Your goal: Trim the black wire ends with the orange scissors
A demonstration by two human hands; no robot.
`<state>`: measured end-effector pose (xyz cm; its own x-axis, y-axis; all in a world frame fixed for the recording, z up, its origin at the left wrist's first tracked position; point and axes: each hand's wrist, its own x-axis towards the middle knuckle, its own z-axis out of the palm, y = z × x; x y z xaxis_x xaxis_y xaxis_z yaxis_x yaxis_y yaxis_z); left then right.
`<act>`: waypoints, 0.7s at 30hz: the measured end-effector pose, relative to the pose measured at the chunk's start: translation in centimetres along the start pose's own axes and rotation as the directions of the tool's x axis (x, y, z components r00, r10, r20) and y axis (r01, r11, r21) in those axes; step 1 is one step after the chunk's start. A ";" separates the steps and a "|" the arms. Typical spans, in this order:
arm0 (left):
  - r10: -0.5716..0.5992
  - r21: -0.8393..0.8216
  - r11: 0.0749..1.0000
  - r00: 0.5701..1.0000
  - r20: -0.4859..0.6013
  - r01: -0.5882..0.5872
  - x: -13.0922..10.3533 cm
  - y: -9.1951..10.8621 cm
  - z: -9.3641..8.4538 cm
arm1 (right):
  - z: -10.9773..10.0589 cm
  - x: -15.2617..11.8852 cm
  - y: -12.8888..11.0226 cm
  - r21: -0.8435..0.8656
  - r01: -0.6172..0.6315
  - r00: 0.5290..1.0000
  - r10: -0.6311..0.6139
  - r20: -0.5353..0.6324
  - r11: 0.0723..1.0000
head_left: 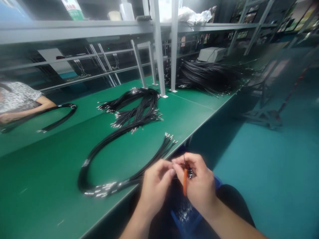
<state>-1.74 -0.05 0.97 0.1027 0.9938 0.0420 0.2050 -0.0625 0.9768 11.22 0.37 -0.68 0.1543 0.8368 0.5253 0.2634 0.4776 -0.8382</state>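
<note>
Basically, left hand [155, 187] and right hand [203, 187] meet at the fingertips, pinched item unclear; right also holds an orange-handled tool [185, 182]. Looped black cable bundle [83, 179] sits toward nine o'clock, left hand nearer, near leg slanting eight-to-one.

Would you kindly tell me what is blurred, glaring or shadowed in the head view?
In the head view, the left hand and right hand look fairly clear; the metal stand at right is blurred; glare washes out the background behind the white posts; the floor darkens beside the bench, apparently in shadow.
</note>
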 end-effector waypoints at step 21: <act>-0.053 -0.174 0.984 0.993 -0.106 0.034 0.3 -0.3 -0.3 | -1.7 -2.2 -1.6 0.185 -0.414 0.905 0.380 0.192 0.891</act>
<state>-2.08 0.29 0.75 -0.0122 0.9999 0.0120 0.0355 -0.0115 0.9993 12.10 -2.68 -0.22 0.0569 0.9901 0.1285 -0.0052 0.1290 -0.9916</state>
